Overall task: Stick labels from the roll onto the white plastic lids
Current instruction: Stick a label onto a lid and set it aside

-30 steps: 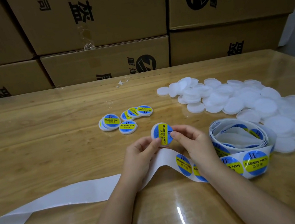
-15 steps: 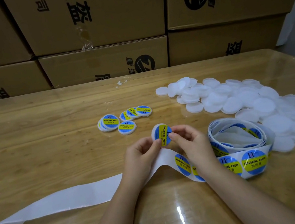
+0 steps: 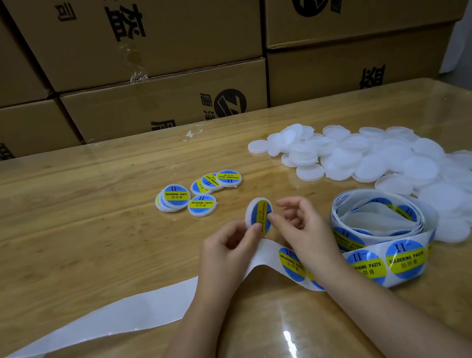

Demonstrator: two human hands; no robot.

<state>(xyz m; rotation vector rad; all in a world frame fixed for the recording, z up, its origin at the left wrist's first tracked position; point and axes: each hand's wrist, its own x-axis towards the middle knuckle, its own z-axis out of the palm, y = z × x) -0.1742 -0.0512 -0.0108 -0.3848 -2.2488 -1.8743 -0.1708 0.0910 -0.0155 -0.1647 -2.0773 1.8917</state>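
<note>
left hand [image 3: 228, 252], fingers curled, pinches the lower left rim of one white lid [image 3: 252, 211] between thumb and forefinger and holds it on edge just above the middle of the worktop [image 3: 49, 225], face toward the camera. right hand [image 3: 302, 227]: thumb tip presses on the blue and yellow label [image 3: 261, 216] already sitting on that lid, forefinger curled to the lid's right rim, remaining fingers loosely curled and off it. label roll [image 3: 384, 235] lies on the worktop just right of the right wrist, loosely wound, with printed labels reading "soldering paste" facing the near edge. its strip passes beneath both wrists; the stripped backing strip [image 3: 96, 324], white and bare, runs on toward the near left corner. pile of bare white lids [image 3: 397, 164] is heaped beyond the roll, spreading toward the far right corner, its nearest lids touching the roll. labelled lids [image 3: 196, 193], a small overlapping cluster, lie face up beyond the hands and slightly left, well apart from the bare pile. worktop is wood-grained under a glossy clear cover. stacked brown cartons [image 3: 152, 24] with black print stand along the far edge.
</note>
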